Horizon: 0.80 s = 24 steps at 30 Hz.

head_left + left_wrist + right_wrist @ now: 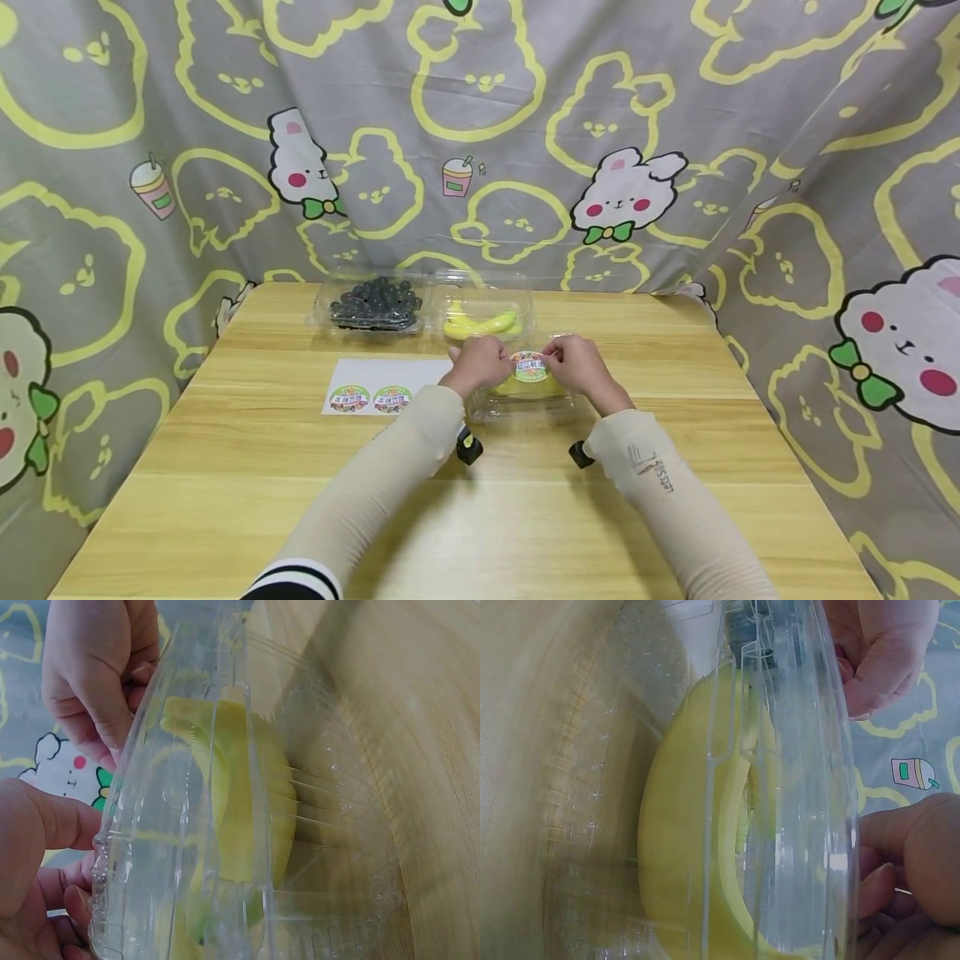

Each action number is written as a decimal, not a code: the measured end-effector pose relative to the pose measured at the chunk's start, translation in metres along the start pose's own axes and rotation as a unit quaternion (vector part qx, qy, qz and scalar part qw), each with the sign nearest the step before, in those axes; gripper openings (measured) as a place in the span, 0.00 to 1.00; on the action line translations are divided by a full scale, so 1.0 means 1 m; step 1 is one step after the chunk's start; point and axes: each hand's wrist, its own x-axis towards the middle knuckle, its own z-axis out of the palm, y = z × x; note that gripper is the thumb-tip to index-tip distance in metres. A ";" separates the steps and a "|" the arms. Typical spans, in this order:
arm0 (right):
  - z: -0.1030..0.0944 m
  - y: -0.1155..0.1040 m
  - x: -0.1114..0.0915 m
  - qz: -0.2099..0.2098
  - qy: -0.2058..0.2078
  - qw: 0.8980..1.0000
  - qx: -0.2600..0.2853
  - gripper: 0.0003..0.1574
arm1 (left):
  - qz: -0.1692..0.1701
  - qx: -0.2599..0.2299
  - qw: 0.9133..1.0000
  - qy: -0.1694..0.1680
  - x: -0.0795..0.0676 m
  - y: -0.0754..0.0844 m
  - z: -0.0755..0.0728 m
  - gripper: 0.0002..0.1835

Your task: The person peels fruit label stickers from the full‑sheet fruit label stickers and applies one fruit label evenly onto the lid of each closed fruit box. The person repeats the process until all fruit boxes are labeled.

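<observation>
Sleeves of beige fabric, the left one (pixel 397 450) plain down to a black-and-white striped cuff and the right one (pixel 667 492) bearing dark print, reach in over a pale wood-grain table (pixel 480 542). Beyond the wrists sits a clear ribbed plastic clamshell box (pixel 521 408), closed, with curved yellow bananas (pixel 679 817) inside. Above its lid is a round, multicoloured paper sticker (pixel 531 367), between the two hands. Left hand (pixel 480 365): fingers curled, pinching the sticker's left edge. Right hand (pixel 581 371): likewise pinching its right edge. Cannot tell whether the sticker already touches the lid. Left of the box, a white rectangular backing sheet (pixel 390 373) lies flat, partly behind the left arm; two matching round stickers (pixel 349 399) show on it. Step in hand, as judged: lining up the label over the banana box. Next move would seem to call for lowering it level and centred, then smoothing it outward from the middle; the lid's ribs could cause creases. Farther back stand two more clear boxes side by side, one with dark round grapes (pixel 377 304), the other with yellow bananas, before a grey cartoon-patterned curtain (pixel 517 92).
</observation>
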 end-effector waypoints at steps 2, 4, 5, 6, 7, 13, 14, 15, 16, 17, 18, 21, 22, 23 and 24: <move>0.000 -0.001 0.000 0.001 -0.002 1.000 -0.002 0.09 | 0.001 0.002 1.000 0.001 0.000 0.000 0.000 0.24; 0.001 -0.001 0.000 0.001 -0.001 1.000 -0.004 0.09 | 0.002 0.004 1.000 0.002 0.001 -0.001 0.001 0.24; 0.001 -0.001 0.000 0.000 0.001 1.000 -0.004 0.09 | 0.002 0.006 1.000 0.003 0.001 -0.001 0.001 0.24; 0.001 -0.001 0.001 -0.001 0.003 1.000 -0.005 0.09 | 0.003 0.008 1.000 0.003 0.001 -0.001 0.001 0.24; 0.001 -0.001 0.001 -0.003 0.004 1.000 -0.005 0.08 | 0.003 0.008 1.000 0.003 0.001 -0.002 0.002 0.24; 0.002 0.000 0.001 -0.007 0.006 1.000 -0.011 0.08 | 0.000 0.016 1.000 0.004 0.003 -0.002 0.003 0.24; 0.003 0.000 0.001 -0.007 0.005 1.000 -0.012 0.08 | 0.000 0.019 1.000 0.004 0.003 -0.002 0.003 0.24; 0.003 0.000 0.001 -0.006 0.004 1.000 -0.012 0.08 | 0.000 0.020 1.000 0.005 0.003 -0.002 0.003 0.24; 0.003 0.000 0.001 -0.005 0.004 1.000 -0.012 0.08 | -0.001 0.022 1.000 0.005 0.003 -0.002 0.003 0.24; 0.004 0.000 0.001 -0.003 0.004 1.000 -0.012 0.08 | -0.001 0.023 1.000 0.005 0.003 -0.002 0.003 0.24; 0.004 -0.001 0.001 -0.002 0.004 1.000 -0.012 0.08 | -0.002 0.022 1.000 0.004 0.003 -0.002 0.003 0.24; 0.004 -0.001 0.001 0.002 0.002 1.000 -0.012 0.08 | -0.005 0.020 1.000 0.003 0.002 -0.001 0.001 0.24; 0.004 -0.001 0.001 0.003 0.002 1.000 -0.012 0.08 | -0.006 0.019 1.000 0.002 0.001 0.000 0.001 0.24; 0.004 -0.001 0.001 0.003 0.001 1.000 -0.012 0.08 | -0.007 0.018 1.000 0.002 0.001 0.000 0.001 0.24; 0.004 -0.001 0.001 0.002 0.002 1.000 -0.013 0.08 | -0.009 0.016 1.000 0.001 0.001 0.001 0.000 0.25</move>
